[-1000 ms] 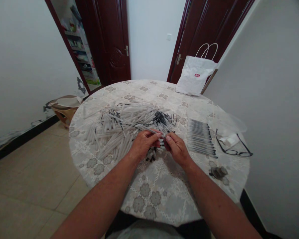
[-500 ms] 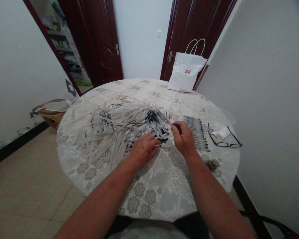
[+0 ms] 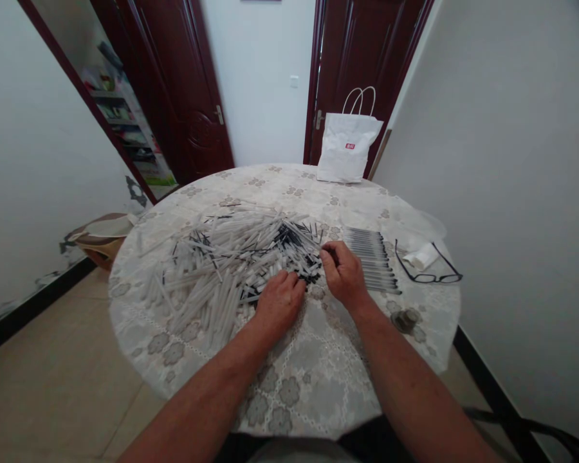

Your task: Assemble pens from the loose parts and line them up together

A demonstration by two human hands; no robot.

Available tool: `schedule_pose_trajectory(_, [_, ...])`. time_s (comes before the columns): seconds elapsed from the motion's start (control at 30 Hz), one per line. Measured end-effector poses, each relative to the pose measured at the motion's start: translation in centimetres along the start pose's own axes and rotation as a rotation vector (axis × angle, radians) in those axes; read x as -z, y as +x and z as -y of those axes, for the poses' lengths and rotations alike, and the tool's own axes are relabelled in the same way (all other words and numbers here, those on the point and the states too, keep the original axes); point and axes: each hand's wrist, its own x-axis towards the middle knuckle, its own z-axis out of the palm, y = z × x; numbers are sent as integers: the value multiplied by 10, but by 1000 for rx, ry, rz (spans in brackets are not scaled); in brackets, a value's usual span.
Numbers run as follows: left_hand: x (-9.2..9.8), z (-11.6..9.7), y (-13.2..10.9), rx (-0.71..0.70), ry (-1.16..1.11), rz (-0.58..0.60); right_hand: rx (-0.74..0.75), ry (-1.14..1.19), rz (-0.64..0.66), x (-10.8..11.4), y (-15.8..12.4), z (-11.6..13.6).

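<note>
A loose heap of translucent white pen barrels (image 3: 222,296), mixed with thin dark refills and small black pen parts (image 3: 289,236), spreads across the tablecloth. At the heap's near right edge rests my left hand (image 3: 280,299), its fingers curled together over small black parts; what lies under the fingertips is hidden. My right hand (image 3: 343,273) is closed in a pinch at the heap's right side. A slim white barrel runs up to its fingertips, but whether they grip it is unclear. Just right of this hand, pens with dark ends (image 3: 374,260) lie side by side in a neat row.
Black-framed glasses (image 3: 429,278) and a folded white tissue (image 3: 421,257) lie right of the row. A small dark round object (image 3: 405,320) sits beside my right forearm. A white paper bag (image 3: 348,151) stands at the far edge of the round table (image 3: 313,392).
The view has shifted slightly. My left hand has drawn its fingers in closer together at the heap's edge. My right hand stays pinched in nearly the same spot.
</note>
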Motion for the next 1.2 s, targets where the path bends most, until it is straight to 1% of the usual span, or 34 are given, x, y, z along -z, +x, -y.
schedule_pose_trajectory(0.17, [3, -3, -1, -22, 30, 19, -19, 26, 2, -2, -1, -2])
schedule_pose_trajectory(0.33, [2, -3, -2, -5, 17, 18, -16, 34, 4, -5, -1, -3])
schedule_pose_trajectory(0.47, [1, -3, -2, -21, 10, 9, -7, 32, -13, -5, -2, -4])
schedule_pose_trajectory(0.7, [-1, -5, -1, 25, -11, -67, -18, 11, -65, -5, -2, -5])
schedule_pose_trajectory(0.8, [-1, -3, 0, 39, -67, -113, -18, 16, -66, -6, -2, -5])
schedule_pose_trajectory(0.87, [-1, 1, 0, 66, -182, -178, -29, 39, -64, -6, -3, -5])
schedule_pose_trajectory(0.93, [1, 9, 1, 135, -404, -287, -65, 89, -62, -6, -3, -6])
schedule_pose_trajectory(1.0, [4, 20, 2, 274, -698, -409, -114, 168, -49, -6, -4, -7])
schedule_pose_trajectory(1.1, [9, 37, 4, 559, -1106, -537, -168, 322, -18, -6, -6, -8])
schedule_pose_trajectory(1.17, [12, 45, 6, 665, -1379, -617, -198, 425, -6, -7, -7, -9])
schedule_pose_trajectory(1.2, [14, 47, 8, 687, -1518, -656, -214, 467, -6, -8, -8, -9])
